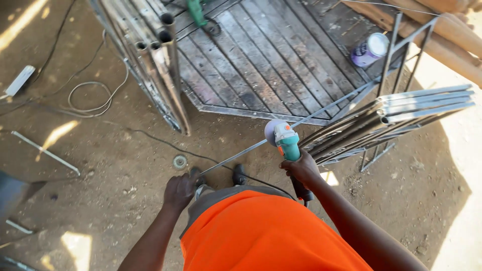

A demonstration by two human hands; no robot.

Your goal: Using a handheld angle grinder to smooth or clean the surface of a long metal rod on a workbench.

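My right hand (302, 168) grips a teal angle grinder (287, 143) by its body; the grinder's disc (272, 131) sits against a long thin steel bar (321, 109). The bar runs from near my shoes up and to the right, over a rack. My left hand (179, 190) holds the bar's near end (208, 168), close to my left shoe. I wear an orange shirt (266, 233). The grinder's black cord trails off behind my right hand.
A rack of grey steel tubes (427, 103) stands at right. More tubes (153, 50) lean at upper left beside a metal gate panel (271, 55) lying flat. A white-lidded purple can (370, 49), a loose grinding disc (179, 161), cables (93, 98) and scrap strips (45, 150) lie on dirt.
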